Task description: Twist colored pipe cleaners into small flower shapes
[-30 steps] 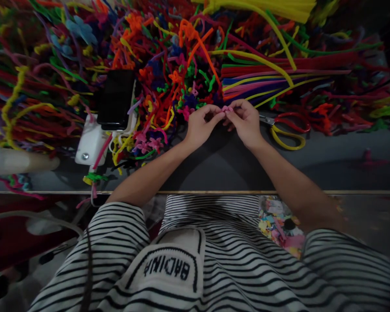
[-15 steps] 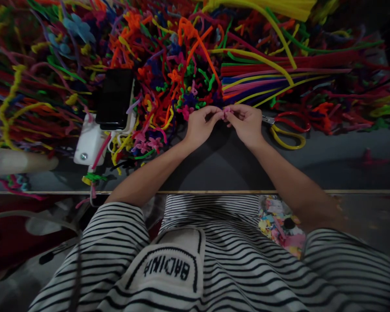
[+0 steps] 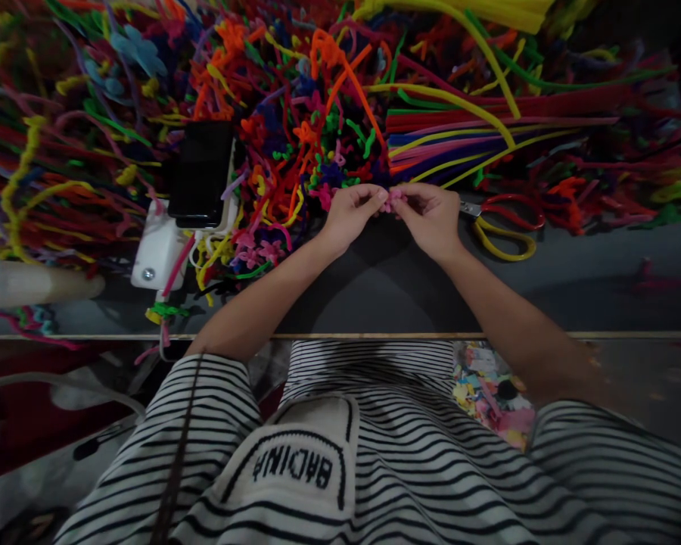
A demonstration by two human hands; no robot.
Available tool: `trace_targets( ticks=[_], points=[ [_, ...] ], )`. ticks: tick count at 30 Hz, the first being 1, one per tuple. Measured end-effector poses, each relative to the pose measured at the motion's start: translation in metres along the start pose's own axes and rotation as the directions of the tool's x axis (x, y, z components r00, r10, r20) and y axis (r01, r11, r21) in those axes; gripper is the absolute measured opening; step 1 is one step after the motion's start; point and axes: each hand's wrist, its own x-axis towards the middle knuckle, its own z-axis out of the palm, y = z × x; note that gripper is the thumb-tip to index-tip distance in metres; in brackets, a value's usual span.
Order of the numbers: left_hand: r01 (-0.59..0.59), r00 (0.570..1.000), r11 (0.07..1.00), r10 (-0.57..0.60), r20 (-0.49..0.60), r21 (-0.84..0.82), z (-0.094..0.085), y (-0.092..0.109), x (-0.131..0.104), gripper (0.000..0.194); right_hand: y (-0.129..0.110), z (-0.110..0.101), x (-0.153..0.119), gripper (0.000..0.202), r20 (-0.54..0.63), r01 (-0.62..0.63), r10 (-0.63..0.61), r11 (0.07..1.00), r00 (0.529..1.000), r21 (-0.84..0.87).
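Between my two hands is a small pink pipe-cleaner flower [image 3: 393, 199], partly covered by fingertips. My left hand [image 3: 352, 215] pinches its left side between thumb and forefinger. On the other side, my right hand [image 3: 431, 219] grips it the same way, its remaining fingers curled. Both hands are just above the dark tabletop [image 3: 383, 295]. Scissors [image 3: 508, 227] with one red and one yellow handle lie right of my right hand, blades partly hidden by it. Beyond my hands lies a bundle of straight coloured pipe cleaners [image 3: 443, 140].
A tangled heap of bent pipe cleaners [image 3: 295, 136] spreads across the back. A black phone [image 3: 200, 170] rests on the left, above a white box-shaped device [image 3: 157, 253]. Further left lies a pale cylindrical object [image 3: 45, 281]. Below the table edge at right are colourful scraps [image 3: 493, 397].
My fingers have shifted slightly around the pink flower, and more of it now shows between them. The scissors and the surrounding pile stay where they were.
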Motion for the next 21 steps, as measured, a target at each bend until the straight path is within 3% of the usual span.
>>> trace_targets(
  ticks=[4, 10, 21],
  points=[
    [-0.010, 1.000, 1.000, 0.010, 0.018, -0.025, -0.001, -0.003, -0.001, 0.057, 0.000, 0.000, 0.001, 0.042, 0.035, -0.036, 0.035, 0.999, 0.999, 0.025],
    [-0.134, 0.985, 0.989, 0.139, -0.103, 0.061, 0.009, -0.018, -0.006, 0.056, 0.009, -0.001, 0.006, 0.048, 0.013, -0.103, 0.102, 0.990, 0.995, 0.093],
    [-0.148, 0.980, 0.973, 0.169, -0.108, 0.178, 0.008, -0.023, -0.005, 0.054, 0.008, -0.001, 0.007, 0.048, 0.055, -0.249, 0.244, 0.959, 0.968, 0.137]
  ],
)
